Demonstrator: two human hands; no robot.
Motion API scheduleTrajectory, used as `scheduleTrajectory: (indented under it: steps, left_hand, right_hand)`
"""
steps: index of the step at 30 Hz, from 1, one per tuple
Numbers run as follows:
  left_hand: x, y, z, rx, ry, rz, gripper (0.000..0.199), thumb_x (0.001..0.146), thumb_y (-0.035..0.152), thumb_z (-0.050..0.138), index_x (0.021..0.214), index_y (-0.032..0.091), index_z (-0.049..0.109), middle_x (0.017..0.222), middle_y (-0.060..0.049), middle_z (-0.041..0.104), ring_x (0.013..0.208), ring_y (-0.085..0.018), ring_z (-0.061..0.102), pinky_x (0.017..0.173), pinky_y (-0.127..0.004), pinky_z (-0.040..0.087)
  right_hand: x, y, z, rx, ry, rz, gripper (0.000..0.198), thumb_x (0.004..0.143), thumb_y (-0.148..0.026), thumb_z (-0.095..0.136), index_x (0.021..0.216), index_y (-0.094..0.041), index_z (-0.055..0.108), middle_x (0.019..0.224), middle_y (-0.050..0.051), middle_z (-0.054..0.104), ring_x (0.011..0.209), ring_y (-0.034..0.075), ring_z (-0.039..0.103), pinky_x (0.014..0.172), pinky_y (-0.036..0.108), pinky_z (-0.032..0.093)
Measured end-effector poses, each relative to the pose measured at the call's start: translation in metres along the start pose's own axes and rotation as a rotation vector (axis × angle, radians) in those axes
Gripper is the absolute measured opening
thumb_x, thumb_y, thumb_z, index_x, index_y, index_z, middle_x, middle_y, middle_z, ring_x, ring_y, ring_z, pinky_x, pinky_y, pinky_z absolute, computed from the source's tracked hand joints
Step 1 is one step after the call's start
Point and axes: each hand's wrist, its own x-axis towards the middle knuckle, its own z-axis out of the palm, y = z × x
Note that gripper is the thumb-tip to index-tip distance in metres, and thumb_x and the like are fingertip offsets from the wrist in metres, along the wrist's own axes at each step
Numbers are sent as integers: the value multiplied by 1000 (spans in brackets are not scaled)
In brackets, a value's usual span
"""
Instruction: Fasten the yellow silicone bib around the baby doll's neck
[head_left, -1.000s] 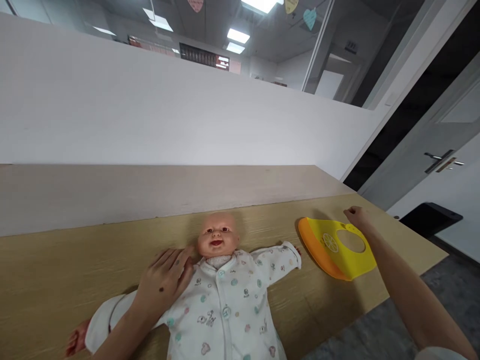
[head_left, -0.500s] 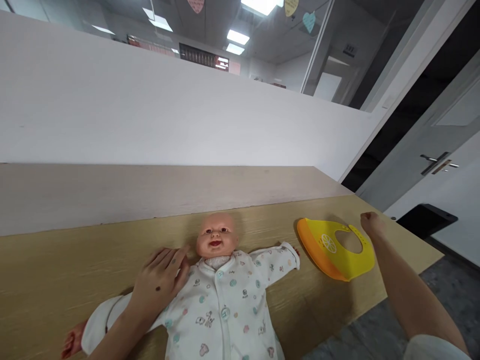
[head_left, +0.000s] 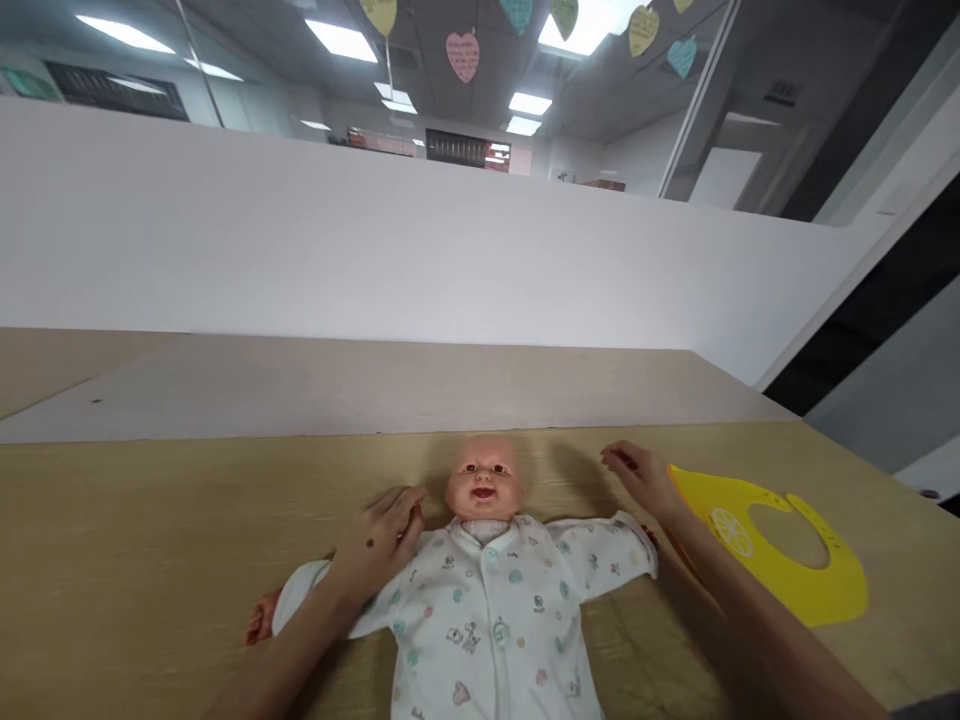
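On the desk (head_left: 150,560), a baby doll (head_left: 499,590) lies face up, its bald head (head_left: 484,478) toward the wall (head_left: 375,240) and its lower body running out of view at the near edge. It wears a white button-front garment (head_left: 491,650) printed with small animals and coloured dots, and both its arms are spread wide.

The left hand (head_left: 379,535) is at the doll's shoulder, palm down, its fingers close together and pointing toward the head. They end just beside the cheek; I cannot tell whether they touch it or grip any cloth, as the palm is hidden. The left forearm crosses over one of the doll's sleeves, with a small reddish doll hand (head_left: 262,615) showing past it.

The right hand (head_left: 641,478) is raised between the doll's head and a yellow bib (head_left: 784,582). Its fingers are bent and bunched near one another; how far they close, I cannot tell. The bib lies flat, with a white citrus-slice print (head_left: 733,532), and the right forearm passes in front of part of it. A sliver of orange edge shows beside the wrist.
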Motion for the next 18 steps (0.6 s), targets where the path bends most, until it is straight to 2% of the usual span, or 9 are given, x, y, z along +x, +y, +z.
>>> scheduleTrajectory:
  steps: [3,5,6,8,10,12,14,16,18]
  left_hand:
    - [1,6,-14,-52,-67,-82,20,85,16,41,86,20,60,68,-1,66,61,-14,61,59,-24,47]
    - [2,13,-28,-167,-200,-176,21,82,16,40,75,20,59,63,1,64,58,-13,59,59,-23,46]
    - [2,17,-36,-262,-312,-236,20,80,16,40,70,20,57,62,1,64,58,-12,58,60,-23,46]
    - [-1,24,-50,-511,-633,-381,17,74,15,43,62,18,54,61,2,65,55,-11,58,56,-21,46]
    - [-4,26,-58,-704,-941,-478,12,67,16,49,55,17,52,53,3,61,47,-11,56,45,-19,41]
    - [-9,26,-61,-790,-1113,-475,10,62,18,56,52,17,54,47,4,56,42,-11,52,39,-18,36]
    - [-13,25,-58,-812,-1156,-415,9,60,20,61,52,18,57,44,6,54,42,-10,51,38,-17,35]
    - [-17,24,-54,-809,-1154,-363,8,59,22,64,53,19,60,45,6,55,43,-10,51,39,-17,35]
    - [-21,23,-49,-753,-1094,-311,9,59,24,65,53,19,61,46,5,57,44,-11,52,39,-17,36]
  right_hand:
    - [-16,-52,33,-9,-173,-182,26,84,-40,44,67,-23,54,63,-1,58,58,14,52,55,25,40]
    - [-30,-73,43,59,-340,-291,27,83,-38,44,61,-22,47,58,-4,52,54,11,46,52,23,35]
    - [-37,-79,45,102,-454,-341,29,81,-40,47,59,-21,45,55,-5,48,51,10,42,50,22,32]
    - [-47,-81,48,162,-625,-379,35,80,-44,51,57,-19,42,50,-6,39,47,7,34,47,21,27]
    - [-53,-77,49,213,-652,-351,41,77,-47,55,54,-18,38,46,-6,32,44,6,27,45,20,22]
    - [-56,-72,49,230,-618,-302,43,72,-47,57,52,-16,35,44,-6,29,43,6,26,45,19,19]
    - [-59,-67,49,227,-682,-257,41,66,-46,60,49,-16,37,42,-7,30,41,5,27,44,18,18]
    - [-63,-63,51,249,-872,-184,30,59,-45,63,48,-21,48,42,-10,40,39,6,34,43,18,22]
    - [-66,-58,56,277,-1103,-97,15,51,-43,67,54,-30,61,46,-14,51,40,7,44,44,18,29]
